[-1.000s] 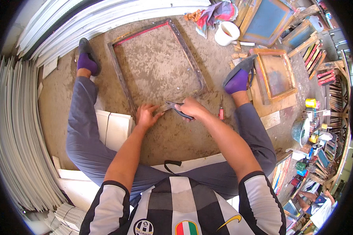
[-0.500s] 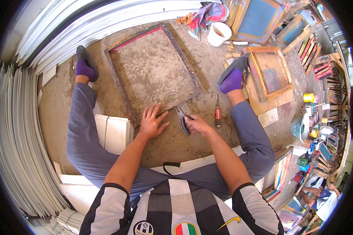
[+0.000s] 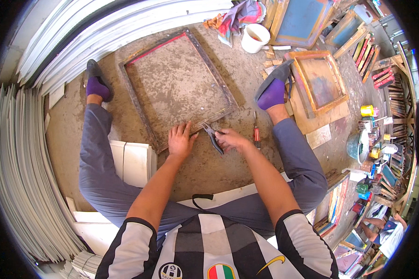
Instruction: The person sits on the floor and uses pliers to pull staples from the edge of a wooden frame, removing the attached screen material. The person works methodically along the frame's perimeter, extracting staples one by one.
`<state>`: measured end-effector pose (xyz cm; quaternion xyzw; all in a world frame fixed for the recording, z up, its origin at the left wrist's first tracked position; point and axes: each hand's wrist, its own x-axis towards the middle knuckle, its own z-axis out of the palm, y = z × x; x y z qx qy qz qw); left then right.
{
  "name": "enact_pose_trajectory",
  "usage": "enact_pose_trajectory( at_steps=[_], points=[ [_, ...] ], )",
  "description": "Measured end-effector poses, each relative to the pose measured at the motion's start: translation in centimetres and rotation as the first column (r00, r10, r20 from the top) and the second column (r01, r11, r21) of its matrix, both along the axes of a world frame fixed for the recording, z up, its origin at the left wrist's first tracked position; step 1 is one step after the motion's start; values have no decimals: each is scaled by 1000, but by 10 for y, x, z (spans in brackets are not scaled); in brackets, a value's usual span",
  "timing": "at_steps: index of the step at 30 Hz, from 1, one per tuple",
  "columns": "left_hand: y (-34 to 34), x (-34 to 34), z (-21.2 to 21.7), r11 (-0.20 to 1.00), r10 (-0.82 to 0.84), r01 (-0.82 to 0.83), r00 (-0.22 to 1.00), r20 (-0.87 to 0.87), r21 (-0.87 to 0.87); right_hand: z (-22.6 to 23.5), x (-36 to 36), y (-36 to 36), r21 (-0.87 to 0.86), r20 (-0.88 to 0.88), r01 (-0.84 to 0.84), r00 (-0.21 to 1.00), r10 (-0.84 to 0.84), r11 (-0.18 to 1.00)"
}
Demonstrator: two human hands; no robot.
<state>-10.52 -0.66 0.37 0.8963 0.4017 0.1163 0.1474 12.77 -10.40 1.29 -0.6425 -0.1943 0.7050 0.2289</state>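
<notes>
A dark, worn wooden frame [image 3: 221,83] with no panel in it lies on the floor between my feet. My left hand [image 3: 180,141] rests on its near side, fingers stretched over the bar and thumb apart. In my right hand [image 3: 231,140] is a pair of pliers [image 3: 214,141] with black handles. The jaws meet the near bar just right of my left hand; whether they grip anything there is too small to tell. A screwdriver [image 3: 257,135] with a red and black handle lies to the right of my right hand.
A stack of white sheets [image 3: 134,160] sits by my left knee. A white bucket [image 3: 255,38] and a crumpled cloth [image 3: 239,21] are beyond the frame. An orange-edged frame [image 3: 319,83] lies past my right foot. Paint containers [image 3: 367,110] and a seated person [image 3: 388,230] are far right.
The pliers have shifted slightly left and away from me along the near bar, closer to my left hand. My left hand's fingers have drawn a little closer together on the frame.
</notes>
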Motion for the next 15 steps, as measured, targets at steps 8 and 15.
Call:
enact_pose_trajectory(
  at_steps=[8, 15],
  points=[
    [11, -8, -1, 997, -21, 31, 990, 141, -66, -14, 23, 28, -49, -74, -45, 996, 41, 998],
    [15, -10, -8, 994, -58, 75, 980, 191, -85, -13, 35, 48, -110, -34, -142, 990, 140, 984]
  ],
)
